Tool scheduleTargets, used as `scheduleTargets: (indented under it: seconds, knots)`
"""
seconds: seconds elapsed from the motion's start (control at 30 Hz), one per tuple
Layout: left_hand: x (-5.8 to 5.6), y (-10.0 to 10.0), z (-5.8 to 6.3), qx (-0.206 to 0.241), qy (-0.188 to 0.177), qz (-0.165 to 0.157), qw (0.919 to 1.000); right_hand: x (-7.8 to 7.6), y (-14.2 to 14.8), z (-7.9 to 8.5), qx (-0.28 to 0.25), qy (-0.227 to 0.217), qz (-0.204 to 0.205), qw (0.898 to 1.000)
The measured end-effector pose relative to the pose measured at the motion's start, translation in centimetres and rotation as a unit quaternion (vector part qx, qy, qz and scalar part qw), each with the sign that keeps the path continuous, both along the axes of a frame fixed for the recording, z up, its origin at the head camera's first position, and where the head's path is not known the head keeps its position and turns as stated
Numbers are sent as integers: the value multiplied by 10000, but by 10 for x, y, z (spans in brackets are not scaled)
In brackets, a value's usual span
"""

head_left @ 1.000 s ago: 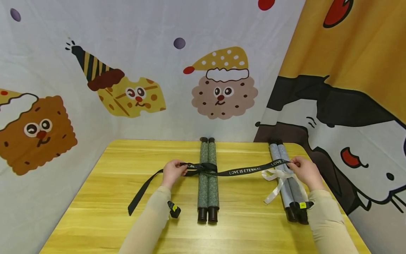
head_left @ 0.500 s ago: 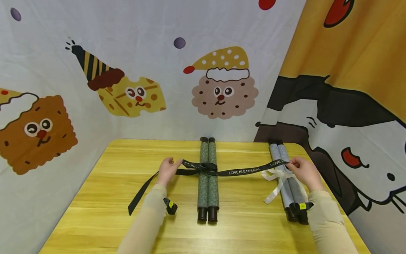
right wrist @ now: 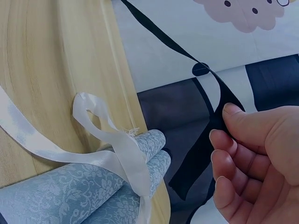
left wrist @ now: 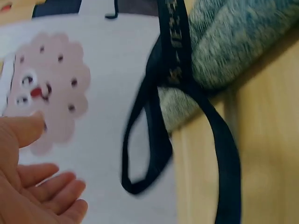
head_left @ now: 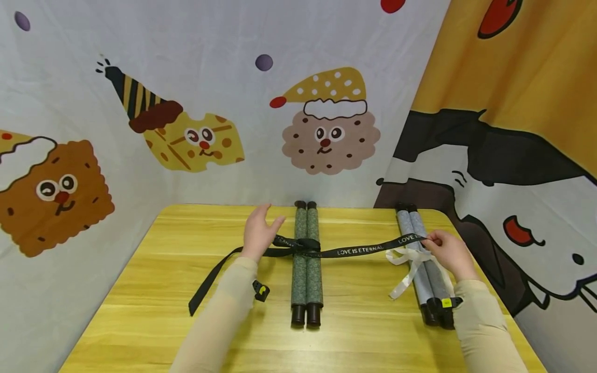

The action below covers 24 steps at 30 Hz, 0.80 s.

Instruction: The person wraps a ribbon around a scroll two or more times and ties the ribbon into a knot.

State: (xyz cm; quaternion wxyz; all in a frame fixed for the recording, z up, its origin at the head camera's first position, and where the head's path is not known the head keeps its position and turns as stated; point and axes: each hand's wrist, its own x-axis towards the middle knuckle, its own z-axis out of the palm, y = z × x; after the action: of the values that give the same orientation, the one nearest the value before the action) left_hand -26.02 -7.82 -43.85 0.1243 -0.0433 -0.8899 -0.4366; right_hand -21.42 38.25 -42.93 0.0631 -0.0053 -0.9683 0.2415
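Pinching the black ribbon [head_left: 364,250] near its right end, my right hand [head_left: 450,254] holds it between thumb and forefinger above the blue rolls [head_left: 422,254]; the right wrist view shows the thumb tip pressed on the ribbon and the other fingers curled beneath. I note the ribbon runs taut leftward to the green rolls [head_left: 306,259], where it is knotted round the pair at mid-length. Its left tail lies slack across the table [head_left: 140,290] and ends near the front left. My left hand [head_left: 259,230] is raised just left of the green rolls, fingers straight and spread, gripping nothing; in the left wrist view the palm is open and a loose loop of ribbon hangs off the knot, apart from the fingers. The blue rolls lie at the right edge of the table, tied with a white ribbon [head_left: 407,261] whose tail trails toward the front. Both pairs lie lengthwise, well apart from each other.
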Motion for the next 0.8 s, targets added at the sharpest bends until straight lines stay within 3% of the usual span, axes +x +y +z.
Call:
scheduleTargets:
  seconds: [0.13,0.27,0.47,0.57,0.8]
  knots:
    - [1,23,4,-843,108,-585,9947,0,0,-1,-17,49,36,10000]
    - [2,40,-3,-1532,-137,-1046,9825,-1,-1,-3,-19,150,68,9999]
    - [1,50,-24,-2274,-417,-1152,9661,0,-1,-4,-83,40,13,10000]
    - [-2,50,-35,-2329,-394,-1125,9652,1,1,-5,-121,-3,29,9999]
    - [-7,46,-55,-1500,-70,-1166,9818,2,2,-6,-90,-41,16,9999]
